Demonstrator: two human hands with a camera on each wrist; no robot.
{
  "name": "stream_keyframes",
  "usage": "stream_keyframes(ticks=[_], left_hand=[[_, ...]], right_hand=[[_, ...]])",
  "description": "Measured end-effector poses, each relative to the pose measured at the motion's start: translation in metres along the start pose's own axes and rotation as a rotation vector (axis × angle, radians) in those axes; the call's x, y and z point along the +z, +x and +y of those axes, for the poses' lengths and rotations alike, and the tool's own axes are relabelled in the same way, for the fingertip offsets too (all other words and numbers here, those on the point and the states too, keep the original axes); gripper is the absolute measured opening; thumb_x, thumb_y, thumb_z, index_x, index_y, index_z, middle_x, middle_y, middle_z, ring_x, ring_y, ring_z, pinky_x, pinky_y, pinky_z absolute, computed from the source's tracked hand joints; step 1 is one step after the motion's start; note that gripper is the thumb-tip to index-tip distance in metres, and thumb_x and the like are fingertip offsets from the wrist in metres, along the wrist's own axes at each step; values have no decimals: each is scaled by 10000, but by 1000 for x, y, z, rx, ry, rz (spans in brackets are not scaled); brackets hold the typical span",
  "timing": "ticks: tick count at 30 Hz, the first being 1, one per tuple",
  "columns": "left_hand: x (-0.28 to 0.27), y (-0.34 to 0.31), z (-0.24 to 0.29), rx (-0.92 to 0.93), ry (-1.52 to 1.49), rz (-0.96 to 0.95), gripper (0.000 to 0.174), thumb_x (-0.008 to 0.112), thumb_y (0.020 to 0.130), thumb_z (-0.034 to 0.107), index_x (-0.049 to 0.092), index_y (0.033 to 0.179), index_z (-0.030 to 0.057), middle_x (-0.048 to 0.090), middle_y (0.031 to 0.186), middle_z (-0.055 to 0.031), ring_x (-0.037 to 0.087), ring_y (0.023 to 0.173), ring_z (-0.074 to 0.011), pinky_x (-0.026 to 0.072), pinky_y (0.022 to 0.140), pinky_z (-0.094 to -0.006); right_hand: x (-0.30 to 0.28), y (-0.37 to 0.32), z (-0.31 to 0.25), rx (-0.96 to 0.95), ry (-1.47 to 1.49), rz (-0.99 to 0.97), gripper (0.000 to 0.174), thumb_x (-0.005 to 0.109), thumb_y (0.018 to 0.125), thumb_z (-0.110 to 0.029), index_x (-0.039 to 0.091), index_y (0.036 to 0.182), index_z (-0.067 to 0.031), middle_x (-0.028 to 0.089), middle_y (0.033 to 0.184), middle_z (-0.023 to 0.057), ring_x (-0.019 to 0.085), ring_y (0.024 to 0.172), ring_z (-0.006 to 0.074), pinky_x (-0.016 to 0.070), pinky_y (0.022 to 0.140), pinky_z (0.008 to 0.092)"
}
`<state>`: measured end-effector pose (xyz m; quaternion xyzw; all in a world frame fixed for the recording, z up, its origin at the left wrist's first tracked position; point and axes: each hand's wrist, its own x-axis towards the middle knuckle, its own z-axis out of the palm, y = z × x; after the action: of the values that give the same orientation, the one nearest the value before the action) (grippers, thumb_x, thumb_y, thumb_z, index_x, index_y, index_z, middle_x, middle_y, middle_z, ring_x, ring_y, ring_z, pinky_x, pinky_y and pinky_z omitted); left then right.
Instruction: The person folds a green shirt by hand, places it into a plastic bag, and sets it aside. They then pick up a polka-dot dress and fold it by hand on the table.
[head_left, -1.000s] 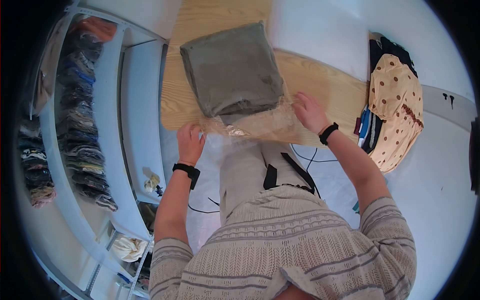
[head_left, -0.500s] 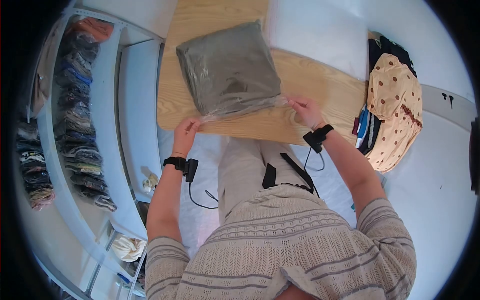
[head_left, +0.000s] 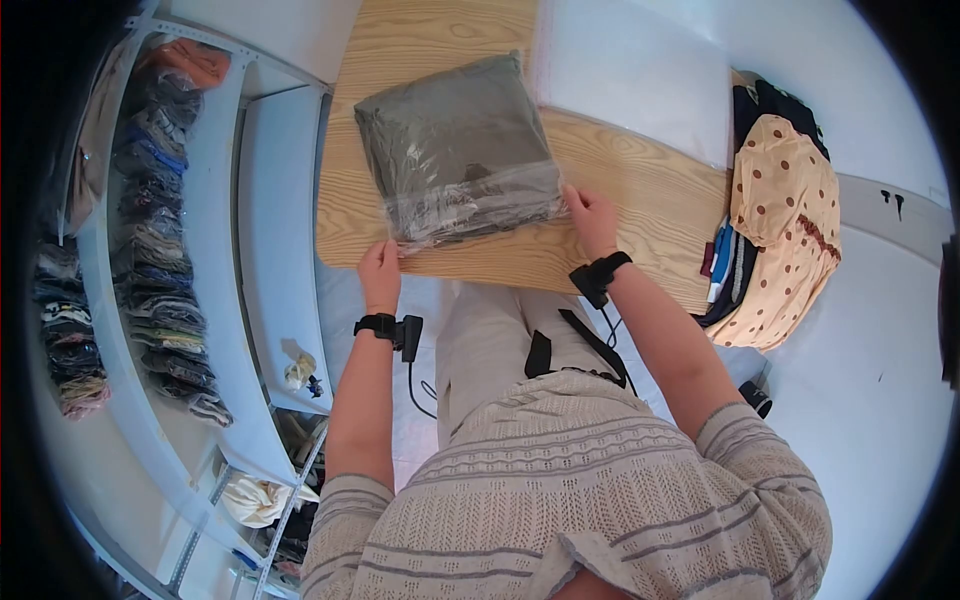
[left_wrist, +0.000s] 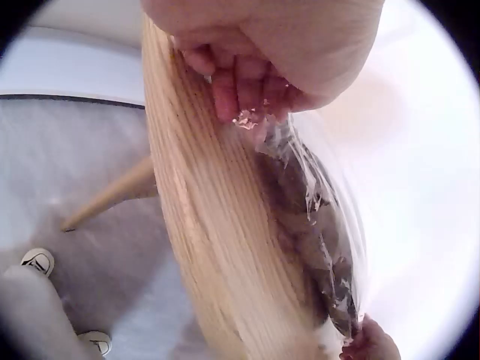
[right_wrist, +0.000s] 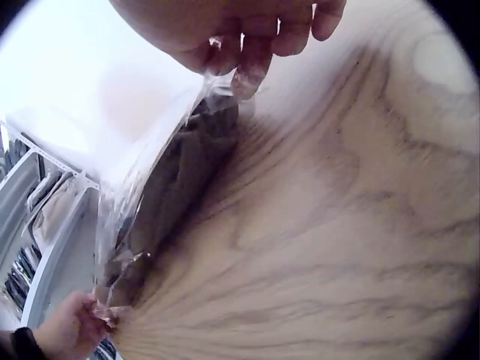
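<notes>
A folded grey-brown garment (head_left: 450, 130) lies in a clear plastic bag (head_left: 470, 200) on the wooden table (head_left: 640, 170). At the near left corner of the bag, my left hand (head_left: 380, 275) pinches the plastic between thumb and fingers. My right hand (head_left: 595, 222) pinches the near right corner. In the left wrist view, crumpled film (left_wrist: 247, 120) shows at the left fingertips. From the right wrist, the bag's edge (right_wrist: 217, 84) is seen between thumb and forefinger, and the film runs taut to the other hand.
Shelves (head_left: 220, 240) at the left hold several bagged folded garments (head_left: 160, 250). A clear plastic sheet stack (head_left: 630, 80) lies at the table's back right. A polka-dot garment (head_left: 785, 210) is draped over other clothes at the right end.
The loose open end of the bag was drawn taut and is now folded back over the garment's near side. My right hand has moved slightly inward to the left.
</notes>
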<state>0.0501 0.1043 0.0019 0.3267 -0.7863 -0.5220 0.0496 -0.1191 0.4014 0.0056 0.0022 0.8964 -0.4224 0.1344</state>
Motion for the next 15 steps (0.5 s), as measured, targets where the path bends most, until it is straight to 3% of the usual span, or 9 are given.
stream_keyframes(ticks=[4, 7, 9, 10, 12, 13, 15], left_hand=[[11, 3, -11, -12, 73, 102, 240, 526, 875, 149, 578, 756, -53, 577, 650, -132, 531, 604, -195, 425, 603, -310], [12, 5, -11, -10, 43, 146, 246, 518, 868, 150, 565, 740, -55, 555, 619, -138, 505, 575, -199, 419, 589, -315], [13, 4, -7, -15, 13, 158, 248, 514, 866, 151, 562, 732, -53, 546, 606, -135, 493, 565, -197, 417, 587, -315], [12, 3, -3, -19, 2, 164, 252, 508, 865, 149, 557, 723, -53, 540, 597, -133, 487, 559, -196, 416, 584, -316], [13, 3, 2, -25, -11, 167, 255, 502, 863, 147, 552, 713, -53, 533, 589, -131, 480, 554, -195, 415, 582, -317], [12, 4, 1, -29, 11, 167, 258, 498, 862, 146, 550, 708, -53, 534, 587, -125, 479, 553, -193, 415, 582, -315], [12, 6, -3, -35, 36, 174, 260, 494, 861, 145, 548, 703, -54, 535, 585, -120, 479, 552, -191, 415, 581, -314]], right_hand=[[13, 2, -17, -61, -156, 121, 396, 595, 845, -319, 600, 649, 25, 535, 568, 196, 516, 538, 354, 401, 540, 431], [13, 1, -28, 60, -224, 62, 316, 611, 830, -281, 629, 692, 3, 597, 658, 172, 565, 624, 336, 413, 591, 442], [18, -12, -36, -250, -247, 485, 226, 635, 812, -265, 653, 839, -42, 645, 830, 149, 581, 737, 330, 419, 639, 432], [17, -23, -47, -250, -253, 485, 226, 635, 812, -265, 653, 839, -42, 645, 830, 149, 581, 737, 330, 419, 639, 432], [17, -44, -69, -437, -270, -80, 281, 630, 816, -223, 617, 1061, -87, 622, 1068, 109, 577, 929, 300, 436, 758, 401], [28, -48, -69, -437, -271, -81, 281, 630, 816, -223, 617, 1061, -87, 622, 1068, 109, 577, 929, 300, 436, 758, 401], [48, -53, -71, -893, -411, -94, 401, 571, 862, -238, 529, 1240, -111, 519, 1276, 104, 496, 1159, 263, 387, 938, 401]])
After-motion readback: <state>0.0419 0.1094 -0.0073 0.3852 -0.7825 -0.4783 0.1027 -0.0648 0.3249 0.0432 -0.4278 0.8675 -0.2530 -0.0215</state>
